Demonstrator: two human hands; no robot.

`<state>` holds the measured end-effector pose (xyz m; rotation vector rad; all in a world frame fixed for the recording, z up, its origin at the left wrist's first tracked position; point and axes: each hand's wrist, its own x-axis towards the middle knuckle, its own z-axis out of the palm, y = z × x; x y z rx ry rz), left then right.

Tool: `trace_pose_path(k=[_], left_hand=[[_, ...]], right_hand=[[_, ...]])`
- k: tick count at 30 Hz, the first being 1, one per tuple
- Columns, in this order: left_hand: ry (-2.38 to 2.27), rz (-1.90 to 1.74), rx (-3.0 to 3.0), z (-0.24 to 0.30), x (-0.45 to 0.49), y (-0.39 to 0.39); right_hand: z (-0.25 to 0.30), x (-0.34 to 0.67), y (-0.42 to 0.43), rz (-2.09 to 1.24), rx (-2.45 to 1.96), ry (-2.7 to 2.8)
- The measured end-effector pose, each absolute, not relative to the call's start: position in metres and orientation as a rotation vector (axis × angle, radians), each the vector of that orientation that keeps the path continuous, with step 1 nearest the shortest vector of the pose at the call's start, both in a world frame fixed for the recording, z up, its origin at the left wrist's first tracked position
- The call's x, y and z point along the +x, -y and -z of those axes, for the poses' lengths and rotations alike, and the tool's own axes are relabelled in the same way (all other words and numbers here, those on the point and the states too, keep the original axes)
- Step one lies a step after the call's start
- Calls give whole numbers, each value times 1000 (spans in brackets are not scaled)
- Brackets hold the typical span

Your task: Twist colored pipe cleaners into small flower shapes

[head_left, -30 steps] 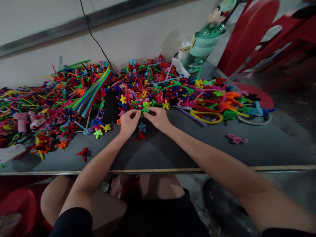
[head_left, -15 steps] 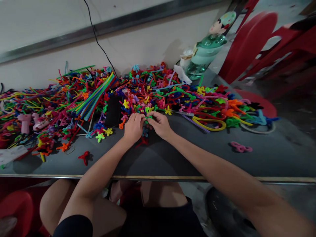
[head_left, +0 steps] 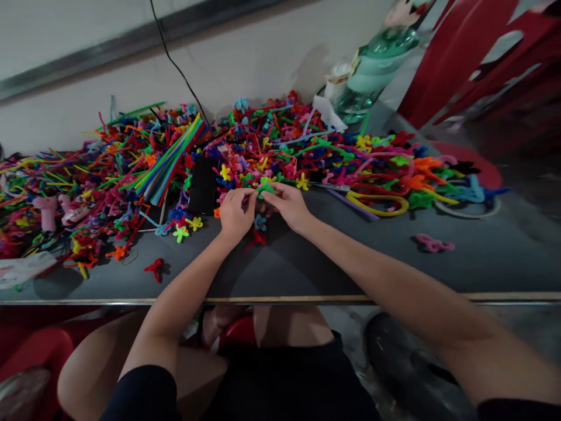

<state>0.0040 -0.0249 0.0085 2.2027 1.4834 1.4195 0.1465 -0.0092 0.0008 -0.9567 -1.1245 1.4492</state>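
My left hand and my right hand meet at the middle of a dark grey table, fingers pinched together on a small green pipe-cleaner piece. Just below them lie a blue pipe-cleaner flower and a red one. Behind the hands spreads a big heap of coloured pipe cleaners and flowers. A black phone lies just left of my left hand.
Yellow-handled scissors lie right of my hands. A pink flower and a red one lie loose on the table. A green bottle stands at the back by the wall, a bundle of straight stems at left, red chairs at right.
The hands stay together at the heap's edge, working the green piece with small finger movements. The camera shifted slightly; nothing else on the table moved.
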Motion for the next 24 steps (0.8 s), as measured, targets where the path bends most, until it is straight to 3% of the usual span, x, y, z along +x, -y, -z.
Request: trace_pose_path(k=[19,24], left_hand=[[-1455,-1060,2178,-9,-11,8],[-1308,-1030,1703,-4,-6,7]], right_hand=[[4,162,-3,-1241,-1072,1551],[3,158,2,-1086,-1121,1670]])
